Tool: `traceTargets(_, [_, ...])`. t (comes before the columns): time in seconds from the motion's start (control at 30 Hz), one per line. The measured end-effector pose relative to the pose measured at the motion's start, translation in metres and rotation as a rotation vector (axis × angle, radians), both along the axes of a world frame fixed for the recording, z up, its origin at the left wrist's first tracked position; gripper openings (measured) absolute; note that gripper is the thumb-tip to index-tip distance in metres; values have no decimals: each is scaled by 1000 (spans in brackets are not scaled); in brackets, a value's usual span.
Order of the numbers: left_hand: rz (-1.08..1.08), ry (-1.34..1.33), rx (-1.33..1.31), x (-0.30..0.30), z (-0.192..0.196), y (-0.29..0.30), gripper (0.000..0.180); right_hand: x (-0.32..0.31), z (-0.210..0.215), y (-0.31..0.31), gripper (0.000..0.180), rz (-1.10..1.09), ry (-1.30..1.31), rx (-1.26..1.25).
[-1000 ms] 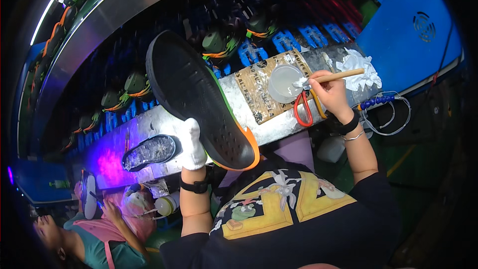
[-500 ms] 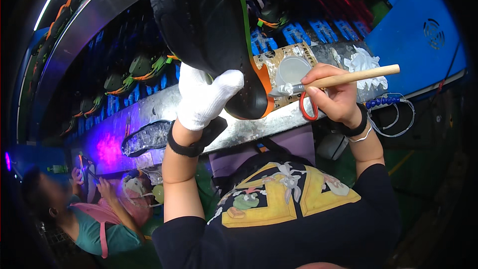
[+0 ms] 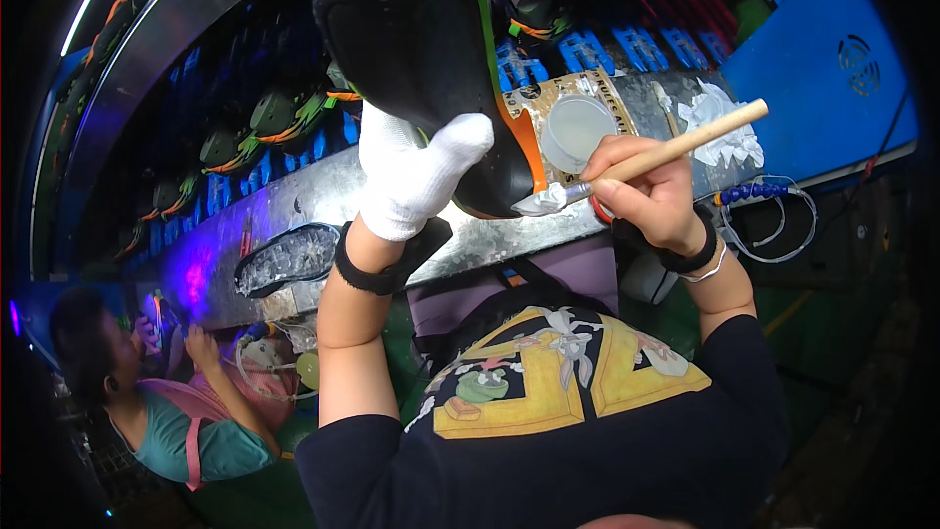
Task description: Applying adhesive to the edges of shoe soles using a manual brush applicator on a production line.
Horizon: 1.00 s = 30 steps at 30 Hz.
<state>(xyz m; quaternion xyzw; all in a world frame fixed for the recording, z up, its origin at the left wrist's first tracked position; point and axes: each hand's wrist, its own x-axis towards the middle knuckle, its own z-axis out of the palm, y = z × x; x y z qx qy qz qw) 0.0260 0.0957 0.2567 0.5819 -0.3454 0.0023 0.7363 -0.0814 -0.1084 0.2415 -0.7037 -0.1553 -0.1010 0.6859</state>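
Note:
My left hand (image 3: pixel 416 168), in a white glove, grips a large black shoe (image 3: pixel 421 39) with orange and green trim, its underside facing me. The thumb presses on the sole and the other fingers are hidden behind the shoe. My bare right hand (image 3: pixel 651 191) is closed around a brush (image 3: pixel 685 143) with a pale wooden handle. White material covers the brush's head, which touches the heel end of the shoe. Something red shows just below the right fingers, mostly hidden. Beyond that hand, a round translucent tub (image 3: pixel 578 132) rests on cardboard.
A metal ledge (image 3: pixel 343 186) carries a loose sole (image 3: pixel 286 260), another brush (image 3: pixel 666 106) and crumpled white paper (image 3: pixel 723 127). Behind it, shoes (image 3: pixel 274 118) stand along blue holders (image 3: pixel 587 54). A blue machine panel (image 3: pixel 832 69) bounds the right. A co-worker (image 3: pixel 166 402) sits at lower left.
The brush head has moved left along the heel edge onto the bottom of the heel. The red loop below my right hand is now mostly hidden. My left hand keeps its grip.

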Motion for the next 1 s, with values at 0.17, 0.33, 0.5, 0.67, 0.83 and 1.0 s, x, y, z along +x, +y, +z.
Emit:
traceTargets(0.17, [29, 190, 50, 3, -3, 0, 55, 4, -5, -5, 10, -53, -8, -57])
traceTargets(0.33, [68, 158, 147, 8, -7, -11, 47, 15, -4, -15, 9, -61, -286, -346])
traceTargets(0.5, [0, 367, 79, 5, -6, -19, 45, 19, 1, -18, 6, -84, -303, -446])
traceTargets(0.67, [5, 392, 77, 3, -4, -23, 45, 21, 6, -16, 8, -98, -472, -429])
traceTargets(0.83, [-11, 368, 93, 1, -3, -28, 45, 14, 9, -11, 10, -70, -376, -519])
traceTargets(1.0, [-56, 384, 131, -11, 0, -34, 46, 38, 12, -14, 11, -188, -647, -510])
